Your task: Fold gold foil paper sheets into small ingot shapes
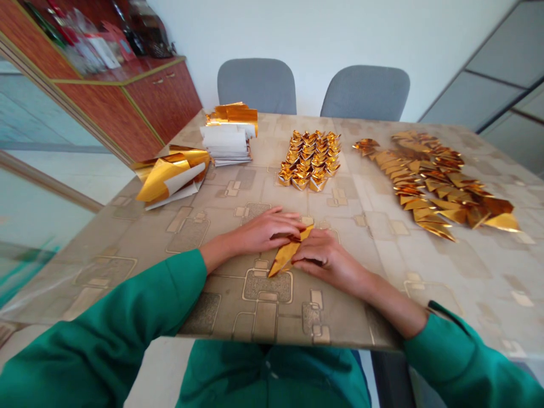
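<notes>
A folded piece of gold foil paper [285,258] lies on the table near its front edge, narrow and pointed at the end towards me. My left hand [274,229] is on its upper left side, with the fingers curled down onto the paper. From the right, my right hand [325,255] pinches its other edge between thumb and fingers. Part of the piece is hidden under both hands. Beyond them, rows of folded gold paper ingots [309,158] stand close together in a block.
On the right lie long overlapping rows of folded gold pieces [425,175]. Back left stand a stack of white-backed sheets [227,146] and loose gold sheets [170,175]. Two grey chairs [257,85] are behind the patterned table [361,317]. A wooden cabinet [164,102] stands left.
</notes>
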Motion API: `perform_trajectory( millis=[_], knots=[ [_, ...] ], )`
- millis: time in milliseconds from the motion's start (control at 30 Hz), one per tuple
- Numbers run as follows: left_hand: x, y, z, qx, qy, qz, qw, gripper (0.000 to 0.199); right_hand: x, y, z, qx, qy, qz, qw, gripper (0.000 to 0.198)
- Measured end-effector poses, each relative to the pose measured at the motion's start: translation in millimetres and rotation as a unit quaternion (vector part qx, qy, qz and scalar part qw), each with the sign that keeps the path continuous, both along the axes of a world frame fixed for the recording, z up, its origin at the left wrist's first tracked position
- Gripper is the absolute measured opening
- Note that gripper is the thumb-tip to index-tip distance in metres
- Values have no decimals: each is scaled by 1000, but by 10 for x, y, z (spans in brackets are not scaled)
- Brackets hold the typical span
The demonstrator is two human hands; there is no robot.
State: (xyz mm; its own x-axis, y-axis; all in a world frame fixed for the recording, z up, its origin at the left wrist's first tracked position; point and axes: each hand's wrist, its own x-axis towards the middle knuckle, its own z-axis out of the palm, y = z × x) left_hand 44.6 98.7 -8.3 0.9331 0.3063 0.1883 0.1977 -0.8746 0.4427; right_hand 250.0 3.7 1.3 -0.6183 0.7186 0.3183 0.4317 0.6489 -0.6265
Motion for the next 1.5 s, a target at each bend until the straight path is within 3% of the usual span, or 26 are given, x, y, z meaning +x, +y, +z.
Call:
perform_trajectory(
  millis=[167, 300, 500, 700, 1500],
  knots=[
    [-23, 8, -38, 24, -12, 34, 999, 16, -112, -41, -61, 3, -28, -103, 994, 9],
    [-78, -90, 13, 54, -29, 57, 996, 17, -167, -31, -73, -6, -41, -120, 992, 14],
    [-393, -598, 130, 170, -44, 99, 979, 21, -151, -30, -111, 0, -61, -121, 991, 11],
    [-517, -989, 93, 213, 10, 65, 975, 31, -142, -30, -152, 9, -81, -130, 988, 11],
    [-495, -996, -20, 175, -4, 105, 979, 26, -186, -67, -158, 34, -127, -162, 978, 6]
  ],
)
